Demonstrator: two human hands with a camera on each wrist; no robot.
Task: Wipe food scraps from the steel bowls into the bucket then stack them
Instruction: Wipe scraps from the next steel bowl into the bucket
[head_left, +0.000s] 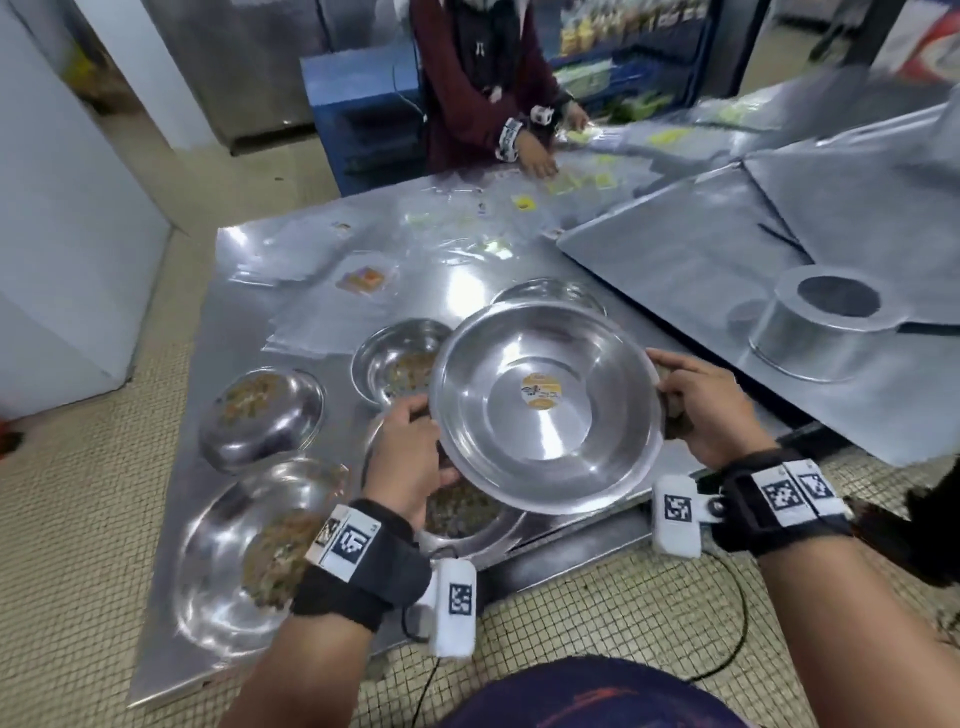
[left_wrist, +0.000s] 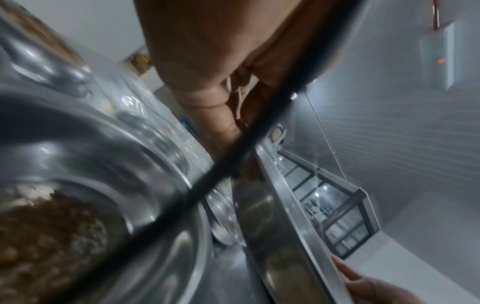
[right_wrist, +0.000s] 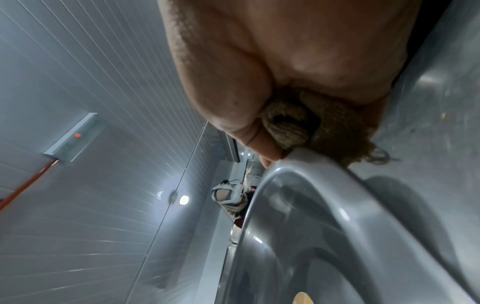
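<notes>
A clean steel bowl (head_left: 545, 410) with a round sticker in its base is tilted toward me above the table's front edge. My left hand (head_left: 421, 431) grips its left rim (left_wrist: 293, 216), and my right hand (head_left: 670, 395) pinches its right rim (right_wrist: 324, 185). A brown cloth (right_wrist: 298, 123) is bunched in the right palm against that rim. Bowls holding brown scraps lie on the table: one at the left (head_left: 260, 410), one behind the left hand (head_left: 400, 364), one at the near left (head_left: 249, 545) and one under the held bowl (head_left: 462, 514).
A round steel container (head_left: 826, 322) with a dark opening stands on the raised counter at the right. Another steel bowl (head_left: 550, 293) sits behind the held one. Across the steel table (head_left: 322, 312), strewn with plastic packets, another person (head_left: 483, 93) handles items. A black cable (left_wrist: 233, 164) crosses the left wrist view.
</notes>
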